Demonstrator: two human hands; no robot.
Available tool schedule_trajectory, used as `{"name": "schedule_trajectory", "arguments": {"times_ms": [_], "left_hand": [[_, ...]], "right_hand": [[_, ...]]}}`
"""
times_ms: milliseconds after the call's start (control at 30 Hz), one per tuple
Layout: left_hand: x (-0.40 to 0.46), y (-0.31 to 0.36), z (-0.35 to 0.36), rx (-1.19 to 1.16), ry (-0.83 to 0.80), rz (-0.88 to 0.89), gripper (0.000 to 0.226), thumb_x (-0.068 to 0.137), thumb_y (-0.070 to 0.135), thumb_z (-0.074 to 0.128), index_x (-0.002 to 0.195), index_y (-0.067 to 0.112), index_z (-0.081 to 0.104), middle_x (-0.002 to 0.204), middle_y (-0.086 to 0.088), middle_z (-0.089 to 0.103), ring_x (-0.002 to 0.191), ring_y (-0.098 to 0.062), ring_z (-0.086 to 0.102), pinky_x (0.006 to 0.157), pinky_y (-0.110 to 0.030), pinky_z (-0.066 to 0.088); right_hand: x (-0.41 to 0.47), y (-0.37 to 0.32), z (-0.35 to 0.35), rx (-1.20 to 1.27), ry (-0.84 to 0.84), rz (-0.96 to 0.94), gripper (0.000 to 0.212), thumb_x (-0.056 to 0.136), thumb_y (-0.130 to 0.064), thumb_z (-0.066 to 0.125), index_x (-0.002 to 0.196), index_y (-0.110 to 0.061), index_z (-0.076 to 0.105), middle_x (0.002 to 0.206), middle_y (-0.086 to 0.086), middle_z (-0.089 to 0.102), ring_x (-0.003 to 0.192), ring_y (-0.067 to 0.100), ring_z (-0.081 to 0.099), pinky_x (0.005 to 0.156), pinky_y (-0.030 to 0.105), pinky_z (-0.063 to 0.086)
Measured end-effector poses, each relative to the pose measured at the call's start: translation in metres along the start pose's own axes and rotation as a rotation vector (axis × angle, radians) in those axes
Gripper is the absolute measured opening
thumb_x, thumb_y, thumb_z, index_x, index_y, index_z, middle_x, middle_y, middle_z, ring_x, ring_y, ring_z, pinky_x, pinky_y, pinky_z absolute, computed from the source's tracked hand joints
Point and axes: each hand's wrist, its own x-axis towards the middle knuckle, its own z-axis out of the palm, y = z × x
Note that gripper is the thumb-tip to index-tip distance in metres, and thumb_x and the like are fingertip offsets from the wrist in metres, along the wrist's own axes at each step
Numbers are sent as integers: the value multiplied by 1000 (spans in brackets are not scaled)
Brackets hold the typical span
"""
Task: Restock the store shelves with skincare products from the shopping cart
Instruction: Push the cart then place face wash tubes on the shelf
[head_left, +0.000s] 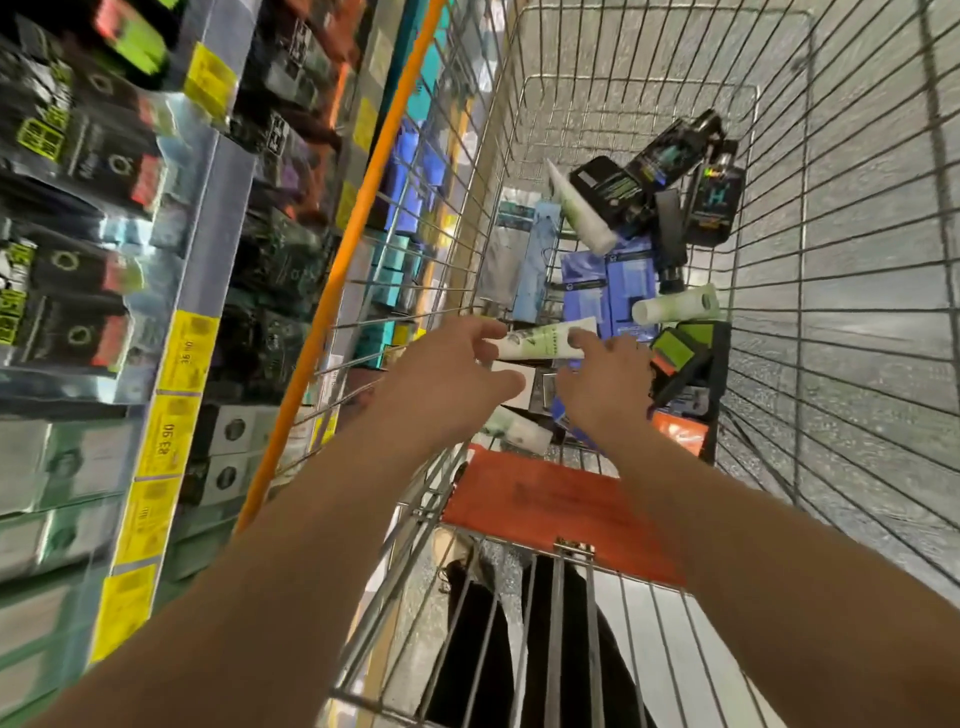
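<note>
Reaching into the silver wire shopping cart (857, 291), left hand (447, 374) and right hand (605, 379) hover with fingers apart beside a white-and-green plastic tube (540, 340), contact unclear.

A wire shopping cart (769, 291) stands just beside the store shelves (208, 249), which carry dark and pale boxes above yellow price tags. In the cart lie blue boxes (618, 291), black boxes (613, 192) and 3 white-and-green tubes: 1 tilted (579, 210), 1 (675, 306) on its side, 1 (540, 343) lying level nearest.
</note>
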Motion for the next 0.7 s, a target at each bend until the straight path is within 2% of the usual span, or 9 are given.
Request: {"name": "schedule_trajectory", "arguments": {"times_ms": [133, 233, 400, 533, 700], "left_hand": [[9, -3, 5, 9, -13, -2, 48, 92, 36, 72, 137, 37, 56, 122, 16, 62, 96, -5, 63, 73, -25, 52], [14, -8, 9, 8, -34, -15, 44, 94, 36, 70, 136, 36, 55, 122, 16, 62, 93, -2, 62, 65, -19, 48], [20, -15, 12, 9, -53, -24, 42, 97, 37, 67, 137, 35, 55, 122, 15, 61, 94, -2, 62, 62, -19, 46], [22, -19, 15, 26, -65, -22, 41, 98, 37, 64, 138, 33, 55, 121, 14, 60, 98, -2, 60, 68, -18, 47], [19, -19, 16, 58, -78, -23, 42, 99, 38, 62, 140, 35, 54, 125, 16, 61, 105, -6, 59, 70, -14, 39]], "right_hand": [[26, 3, 7, -129, -12, -52, 63, 97, -34, 63, 155, -27, 38, 147, 20, 35, 135, 44, 33, 110, 51, 32], [40, 4, 12, -178, -36, -54, 68, 99, -37, 64, 157, -29, 31, 153, 22, 28, 141, 46, 26, 113, 54, 28], [59, 8, 22, -230, -112, -40, 73, 98, -46, 64, 158, -35, 24, 153, 25, 23, 143, 50, 22, 114, 58, 28], [68, 9, 28, -206, -75, -51, 70, 93, -37, 72, 152, -34, 35, 149, 23, 26, 136, 49, 29, 110, 58, 35], [72, 9, 28, -219, -24, -69, 55, 83, -23, 79, 130, -22, 51, 134, 18, 40, 124, 42, 41, 102, 52, 40]]}}
